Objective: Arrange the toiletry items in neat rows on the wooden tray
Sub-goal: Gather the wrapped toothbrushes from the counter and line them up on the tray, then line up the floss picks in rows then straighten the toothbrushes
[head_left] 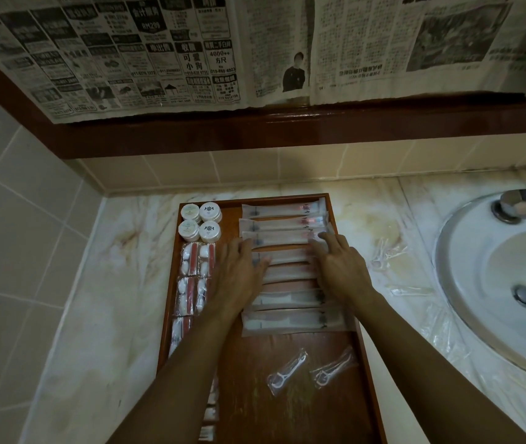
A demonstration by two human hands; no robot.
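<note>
Head view: the tray (pixel 255 421) lies on the marble table (pixel 101 283) beside the sink (pixel 495 283). Both hands lie flat on a column of long sachets (pixel 287 224) in the tray's right half. The left hand (pixel 239 277) has straight fingers pressing the sachets' left ends; the right hand (pixel 341 267) presses their right ends the same way. Neither grip is closed on anything.

Four round pots (pixel 200 222) sit in a square at the far left corner, with small packets (pixel 193 280) running in a double column below them. Two wrapped floss picks (pixel 313 368) lie askew on the bare wood near the front, and more lie loose on the table (pixel 386 251) near the sink.

The sachets look light, thin and slick, likely to slide over one another and to crumple if squeezed. Nudging them by their ends with flat fingers should square them best. The picks are probably feather-light; a pinch on the wrapper edge should lift them.
</note>
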